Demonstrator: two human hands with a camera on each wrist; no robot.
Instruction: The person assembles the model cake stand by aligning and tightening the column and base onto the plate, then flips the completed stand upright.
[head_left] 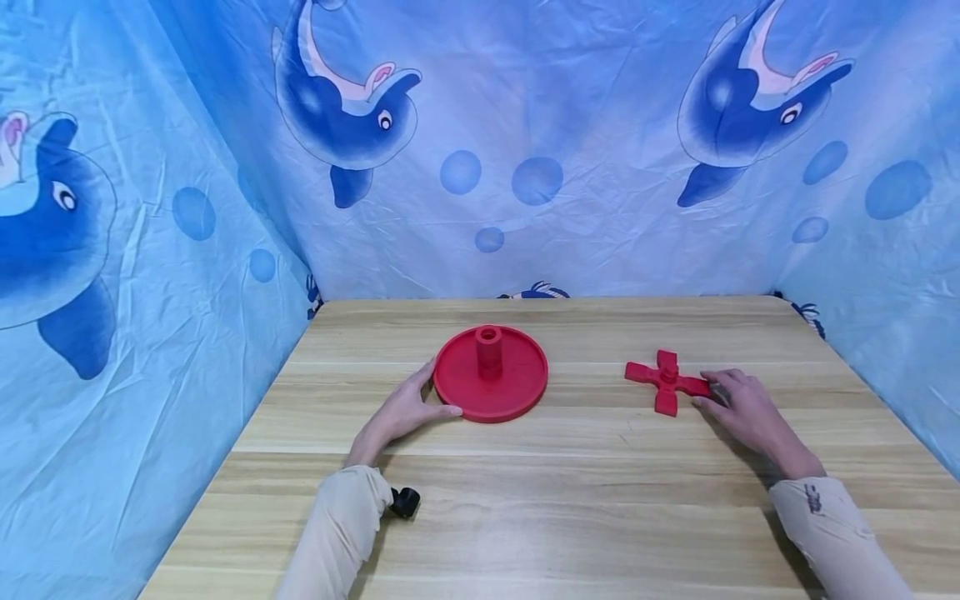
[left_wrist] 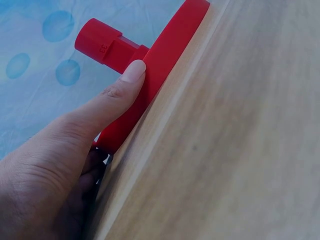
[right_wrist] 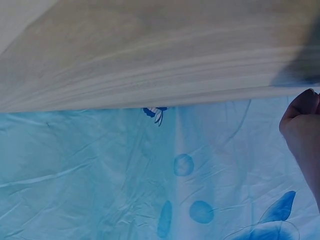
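A red round plate with a raised rim lies flat on the table, left of the middle. From its centre rises a hollow red post, marked 33 in the left wrist view. My left hand grips the plate's left side, its thumb along the near rim and its fingers on the far side, mostly hidden. To the right, a red cross-shaped piece with a small central hub lies on the table. My right hand pinches its right arm between thumb and fingers. Only the edge of that hand shows in the right wrist view.
The wood-grain table stretches under both hands. A blue sheet with dolphins and bubbles hangs behind it and along both sides. Beside the left sleeve is a small black object.
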